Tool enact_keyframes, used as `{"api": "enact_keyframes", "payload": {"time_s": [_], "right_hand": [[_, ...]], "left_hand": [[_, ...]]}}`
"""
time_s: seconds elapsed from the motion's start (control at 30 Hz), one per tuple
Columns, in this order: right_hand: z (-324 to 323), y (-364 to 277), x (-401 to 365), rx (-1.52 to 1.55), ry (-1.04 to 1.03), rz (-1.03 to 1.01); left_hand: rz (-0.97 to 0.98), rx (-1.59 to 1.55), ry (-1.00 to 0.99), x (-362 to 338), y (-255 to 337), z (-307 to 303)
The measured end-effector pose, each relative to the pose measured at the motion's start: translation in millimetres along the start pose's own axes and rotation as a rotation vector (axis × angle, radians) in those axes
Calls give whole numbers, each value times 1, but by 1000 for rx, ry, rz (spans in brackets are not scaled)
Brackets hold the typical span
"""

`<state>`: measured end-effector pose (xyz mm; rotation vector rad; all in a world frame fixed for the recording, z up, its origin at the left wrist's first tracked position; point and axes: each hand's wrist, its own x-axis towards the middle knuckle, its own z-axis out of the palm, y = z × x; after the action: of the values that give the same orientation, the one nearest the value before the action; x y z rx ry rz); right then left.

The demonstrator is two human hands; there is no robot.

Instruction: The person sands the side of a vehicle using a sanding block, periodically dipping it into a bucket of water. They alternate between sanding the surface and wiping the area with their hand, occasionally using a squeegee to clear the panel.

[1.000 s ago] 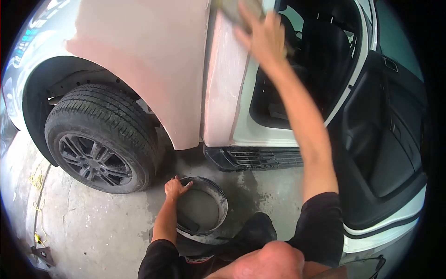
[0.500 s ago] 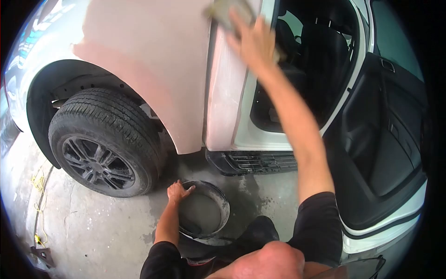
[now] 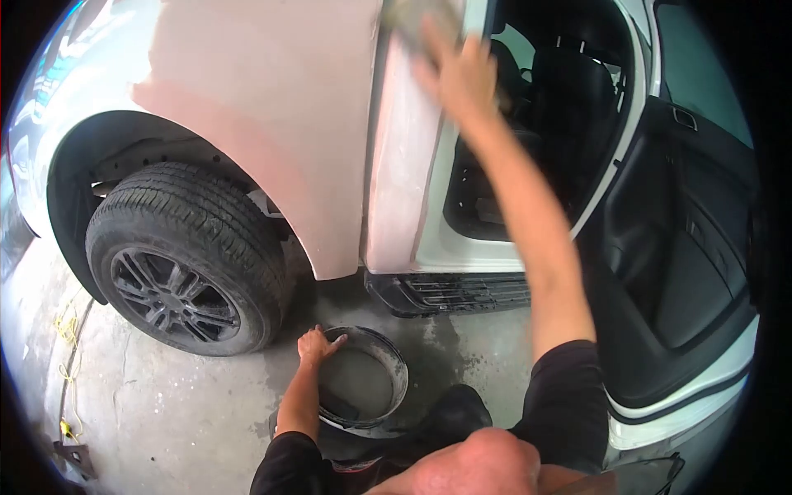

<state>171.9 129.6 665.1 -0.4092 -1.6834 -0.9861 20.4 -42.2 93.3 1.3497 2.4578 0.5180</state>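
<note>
My right hand is pressed over a flat grey-green pad at the top of the pinkish-white door pillar, beside the open doorway. Motion blurs the fingers and the pad, so its exact kind is unclear. Low in the middle, my left hand grips the near-left rim of a round black bucket, thumb over the edge. Murky grey water fills part of the bucket, and a dark block lies at its lower left side.
The body panel carries pink and beige patches. Below it stands the wheel. A black side step runs under the doorway, and the door hangs open on the right. Yellow cord lies on the concrete floor.
My right hand and the pad have shifted slightly right and up along the pillar. My left hand stays on the bucket rim; the whole view has tilted a little.
</note>
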Motion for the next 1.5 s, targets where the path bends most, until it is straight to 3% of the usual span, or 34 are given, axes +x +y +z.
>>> {"api": "enact_keyframes", "payload": {"time_s": [0.07, 0.17, 0.2, 0.23, 0.4, 0.47, 0.5, 0.6, 0.67, 0.73, 0.77, 0.8, 0.87, 0.97, 1.13, 1.27, 1.3, 1.33, 1.4, 1.43, 1.47, 1.5], "right_hand": [[-52, -9, 97, 262, -205, 490], [-44, -3, 104, 205, -130, 441], [-65, -17, 81, 189, -281, 443], [4, 13, 22, 61, 59, 70], [-28, -43, -239, 69, -357, -93], [-67, -64, -315, 268, -571, 56], [-88, -78, -354, 344, -573, 131], [-152, -125, -444, 448, -696, 266], [-173, -154, -493, 550, -854, 438], [-178, -174, -517, 619, -934, 543], [-178, -182, -528, 608, -980, 559], [-176, -188, -536, 618, -991, 606], [-172, -192, -552, 621, -1023, 687], [-168, -192, -561, 595, -1042, 750], [-170, -194, -549, 547, -1103, 723], [-169, -192, -549, 566, -1119, 725], [-170, -193, -551, 560, -1123, 726], [-170, -194, -552, 553, -1128, 727], [-172, -193, -546, 566, -1146, 748], [-173, -192, -543, 568, -1156, 761], [-173, -190, -542, 575, -1169, 761], [-173, -189, -541, 581, -1181, 762]], "left_hand": [[-18, -16, 0, 0, 5, -3], [-22, 10, -26, -2, 5, -8], [-18, 19, -32, -2, 6, -7], [-7, -20, -1, -2, 7, -4], [169, -71, 216, -8, -7, 12], [249, -10, 269, -19, -9, 14], [288, 21, 302, -22, -8, 14], [617, 112, 529, -33, -7, 22], [726, 236, 270, -38, -7, 48], [752, 272, -145, -7, -27, 114], [473, 297, -327, -28, -4, 101], [381, 290, -401, -24, -7, 117], [211, 294, -530, -14, -20, 159], [119, 301, -609, -19, -49, 214], [156, 310, -629, -30, -68, 236], [640, 313, -490, 32, -66, 167], [688, 293, -436, 41, -37, 113], [511, 115, -486, 50, -5, 53], [811, 65, -224, 24, 111, -128], [616, 137, -82, -3, 178, -205], [581, 267, -40, -9, 225, -272], [1024, 119, 257, 33, 219, -302]]}}
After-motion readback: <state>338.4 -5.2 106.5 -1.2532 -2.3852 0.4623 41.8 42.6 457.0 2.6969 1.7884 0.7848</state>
